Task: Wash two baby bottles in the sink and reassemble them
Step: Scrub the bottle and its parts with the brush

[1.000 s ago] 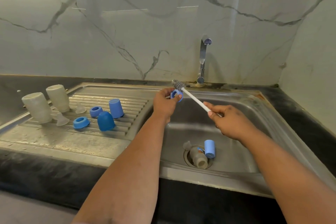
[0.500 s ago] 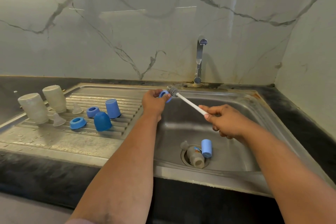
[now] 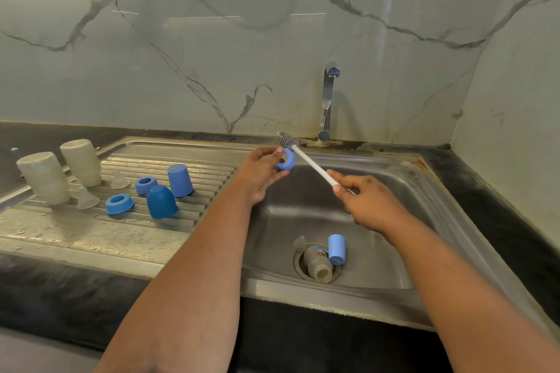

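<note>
My left hand (image 3: 262, 171) pinches a blue bottle ring (image 3: 286, 159) over the sink's back left corner. My right hand (image 3: 368, 201) grips the white handle of a bottle brush (image 3: 312, 162), whose grey bristle head sits just above and behind the ring. Two cloudy bottles (image 3: 44, 177) (image 3: 81, 162) stand upside down on the drainboard. Beside them lie two clear nipples (image 3: 86, 198) (image 3: 118, 179), two blue rings (image 3: 119, 203) (image 3: 146, 185) and two blue caps (image 3: 161, 201) (image 3: 180, 180). A small bottle (image 3: 316, 263) and a light blue cap (image 3: 337, 249) lie on the sink drain.
The steel sink basin (image 3: 394, 251) is on the right, the ridged drainboard (image 3: 75, 233) on the left. A chrome tap (image 3: 328, 103) stands at the back against the marble wall. Dark countertop (image 3: 500, 215) borders the sink.
The ring and brush head shifted a little left and back again while the brush worked at the ring. The brush head now lies just past the ring's upper edge.
</note>
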A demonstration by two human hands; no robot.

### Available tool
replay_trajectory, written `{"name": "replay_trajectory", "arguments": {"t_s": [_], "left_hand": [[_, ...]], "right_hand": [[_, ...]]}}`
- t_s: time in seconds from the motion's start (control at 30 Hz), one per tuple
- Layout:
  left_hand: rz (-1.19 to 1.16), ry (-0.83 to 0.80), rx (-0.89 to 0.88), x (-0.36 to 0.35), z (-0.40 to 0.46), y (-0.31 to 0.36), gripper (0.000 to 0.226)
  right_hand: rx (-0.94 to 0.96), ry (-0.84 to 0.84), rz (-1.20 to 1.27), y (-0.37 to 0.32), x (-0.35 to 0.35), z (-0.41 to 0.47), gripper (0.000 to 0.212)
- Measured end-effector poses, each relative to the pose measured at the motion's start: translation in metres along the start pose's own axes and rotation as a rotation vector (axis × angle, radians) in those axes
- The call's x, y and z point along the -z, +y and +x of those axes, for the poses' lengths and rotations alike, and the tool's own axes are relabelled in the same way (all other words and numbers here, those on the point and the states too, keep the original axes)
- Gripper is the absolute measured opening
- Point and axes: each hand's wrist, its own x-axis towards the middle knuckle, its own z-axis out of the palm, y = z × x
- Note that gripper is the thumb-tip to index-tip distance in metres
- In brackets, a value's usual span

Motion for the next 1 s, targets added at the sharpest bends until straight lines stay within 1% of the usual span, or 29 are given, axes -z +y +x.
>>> {"name": "replay_trajectory", "arguments": {"t_s": [0.07, 0.17, 0.27, 0.3, 0.37, 0.43, 0.47, 0.53, 0.57, 0.6, 0.67, 0.7, 0.8, 0.87, 0.93, 1.0], "left_hand": [[-0.050, -0.027, -0.004, -0.004, -0.001, 0.003, 0.019], [-0.029, 0.104, -0.054, -0.008, -0.002, 0.001, 0.018], [-0.087, 0.250, -0.105, -0.010, -0.001, 0.001, 0.009], [-0.140, 0.299, -0.118, -0.009, -0.001, 0.003, 0.006], [-0.340, 0.363, -0.106, -0.002, 0.001, 0.008, 0.007], [-0.559, 0.345, -0.059, 0.004, 0.002, 0.013, 0.004], [-0.613, 0.322, -0.037, 0.005, 0.002, 0.013, 0.007], [-0.612, 0.264, -0.006, -0.004, -0.001, 0.009, 0.024], [-0.582, 0.236, 0.005, -0.011, -0.003, 0.006, 0.028], [-0.536, 0.200, 0.013, -0.019, -0.005, 0.004, 0.026], [-0.454, 0.167, 0.018, -0.030, -0.007, -0.001, 0.014], [-0.440, 0.183, 0.015, -0.031, -0.009, -0.001, 0.012], [-0.478, 0.311, -0.016, -0.023, -0.004, 0.001, 0.014], [-0.478, 0.360, -0.024, -0.017, -0.001, 0.002, 0.021], [-0.485, 0.369, -0.020, -0.016, 0.000, 0.002, 0.028], [-0.481, 0.314, 0.018, -0.018, 0.000, 0.002, 0.036]], "right_hand": [[-0.022, 0.012, 0.010, 0.003, 0.003, 0.001, 0.037], [-0.030, -0.007, 0.056, 0.002, 0.003, -0.002, 0.035], [-0.070, -0.071, 0.263, -0.008, 0.000, -0.010, 0.035], [-0.086, -0.095, 0.333, -0.011, 0.000, -0.013, 0.035], [-0.109, -0.158, 0.418, -0.017, -0.003, -0.016, 0.035], [-0.122, -0.192, 0.455, -0.021, -0.006, -0.019, 0.034], [-0.126, -0.178, 0.461, -0.023, -0.008, -0.019, 0.034], [-0.134, -0.101, 0.461, -0.025, -0.014, -0.019, 0.034], [-0.136, -0.059, 0.455, -0.026, -0.016, -0.018, 0.035], [-0.139, -0.025, 0.444, -0.025, -0.018, -0.016, 0.035], [-0.159, -0.006, 0.425, -0.023, -0.016, -0.012, 0.036], [-0.171, -0.023, 0.418, -0.021, -0.014, -0.011, 0.036], [-0.184, -0.110, 0.400, -0.018, -0.011, -0.013, 0.037], [-0.177, -0.129, 0.385, -0.018, -0.011, -0.016, 0.036], [-0.170, -0.113, 0.372, -0.019, -0.012, -0.018, 0.035], [-0.153, -0.075, 0.343, -0.018, -0.011, -0.018, 0.035]]}}
